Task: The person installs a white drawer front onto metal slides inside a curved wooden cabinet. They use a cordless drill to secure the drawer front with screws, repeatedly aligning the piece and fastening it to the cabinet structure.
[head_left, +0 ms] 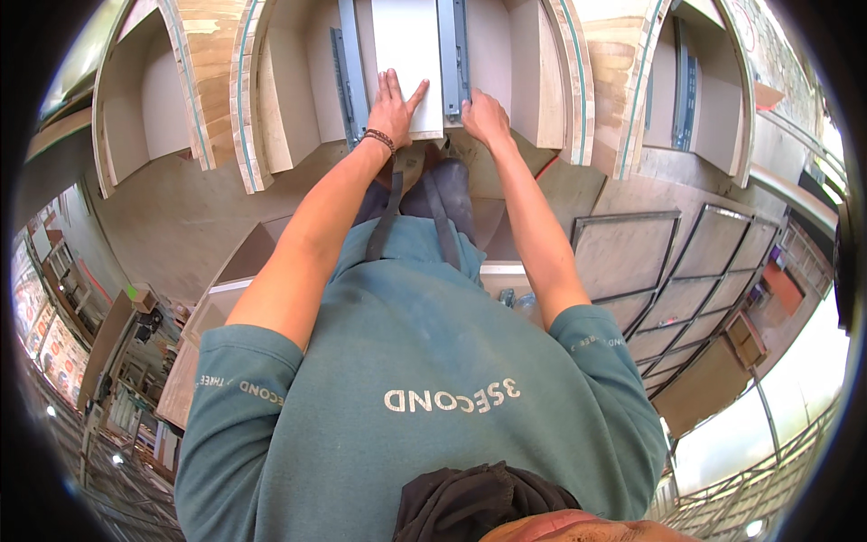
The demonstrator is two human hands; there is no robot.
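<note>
My left hand (390, 116) lies on a long white panel (406, 54), its fingers spread and nothing gripped. Blue-grey metal drawer slides run along both sides of this panel: a left slide (354, 68) and a right slide (453, 59). At the near end of the right slide, my right hand (486, 117) is closed, with the fingers curled against the slide's outer edge. The undersides of those fingers are hidden. Panel and slides sit inside an open wooden cabinet compartment (293, 81) in front of me.
Other open compartments stand at the left (144, 90) and right (709, 90), the right one holding another metal slide (685, 99). Behind me is a low wooden box (257, 248). Dark metal frames (623, 248) lie toward the right on the concrete floor (153, 217).
</note>
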